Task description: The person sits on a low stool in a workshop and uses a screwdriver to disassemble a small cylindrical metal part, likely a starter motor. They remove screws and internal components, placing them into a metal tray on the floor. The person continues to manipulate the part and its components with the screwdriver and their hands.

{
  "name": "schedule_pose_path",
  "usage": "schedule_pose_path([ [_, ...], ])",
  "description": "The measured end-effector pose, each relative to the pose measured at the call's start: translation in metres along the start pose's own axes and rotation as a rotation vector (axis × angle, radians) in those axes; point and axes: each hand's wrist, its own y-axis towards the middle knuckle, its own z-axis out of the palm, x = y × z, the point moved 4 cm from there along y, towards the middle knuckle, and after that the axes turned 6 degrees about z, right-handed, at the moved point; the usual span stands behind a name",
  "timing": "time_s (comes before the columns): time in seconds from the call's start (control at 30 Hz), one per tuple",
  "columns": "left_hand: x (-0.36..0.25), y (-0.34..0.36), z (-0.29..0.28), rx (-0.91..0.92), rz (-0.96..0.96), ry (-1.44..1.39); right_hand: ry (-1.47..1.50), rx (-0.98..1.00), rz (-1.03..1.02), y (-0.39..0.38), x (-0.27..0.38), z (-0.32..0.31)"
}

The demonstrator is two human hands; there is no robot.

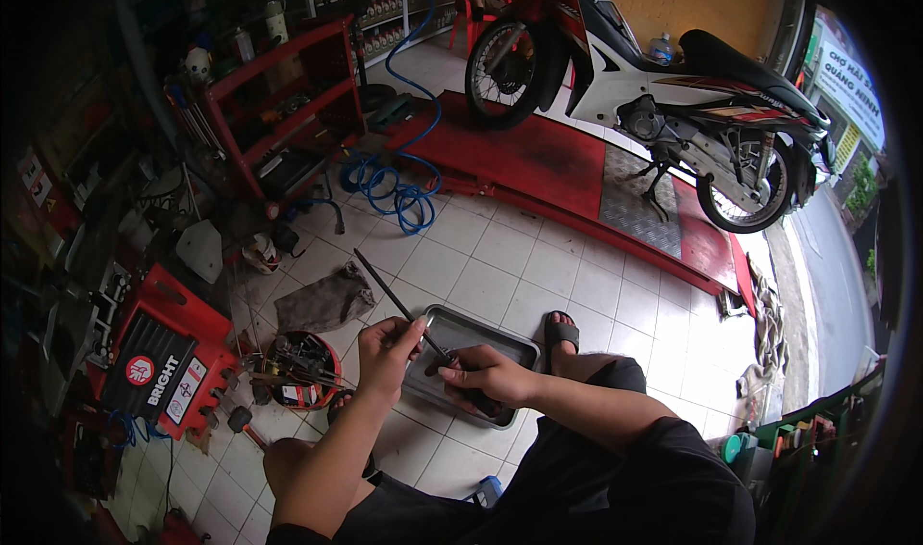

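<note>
Over a grey rectangular metal tray (481, 333) on the floor, I hold a long, thin dark rod (383, 284) at a slant. Its free end points up and away to the left. My left hand (385, 355) is closed, with thumb and fingers pinching the rod around its lower half. At the rod's near end, my right hand (492, 376) is closed around it, thumb on top. The fingers hide the shape of that end. Dark items lie in the near part of the tray, partly covered by my right hand.
Left of the tray are a red basin (336, 360) of tools, a grey rag (325, 299) and a red-and-black machine (159, 358). Ahead, a motorbike (615, 88) stands on a red lift platform (519, 151). A coiled blue hose (415, 204) lies near a red shelf rack (279, 146).
</note>
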Motion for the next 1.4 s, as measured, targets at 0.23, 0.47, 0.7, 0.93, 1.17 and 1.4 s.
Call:
schedule_pose_path([
  [0.23,0.000,0.000,-0.001,-0.001,0.006,0.005,0.003,-0.003,-0.004,0.000,0.001,0.001],
  [0.47,0.000,-0.001,-0.002,-0.004,0.004,0.009,-0.038,-0.016,0.041,-0.006,0.013,0.005],
  [0.7,-0.001,0.000,0.000,0.000,0.005,0.013,-0.043,-0.012,0.018,-0.005,0.010,0.002],
  [0.93,-0.002,0.000,0.000,0.004,0.012,0.012,-0.020,-0.002,-0.015,0.001,0.000,-0.001],
  [1.17,-0.001,0.000,-0.002,-0.001,0.006,0.007,-0.052,-0.021,-0.002,-0.003,0.009,0.002],
  [1.4,0.001,0.001,-0.002,0.003,0.011,0.013,-0.052,-0.009,-0.017,-0.001,0.004,0.000],
])
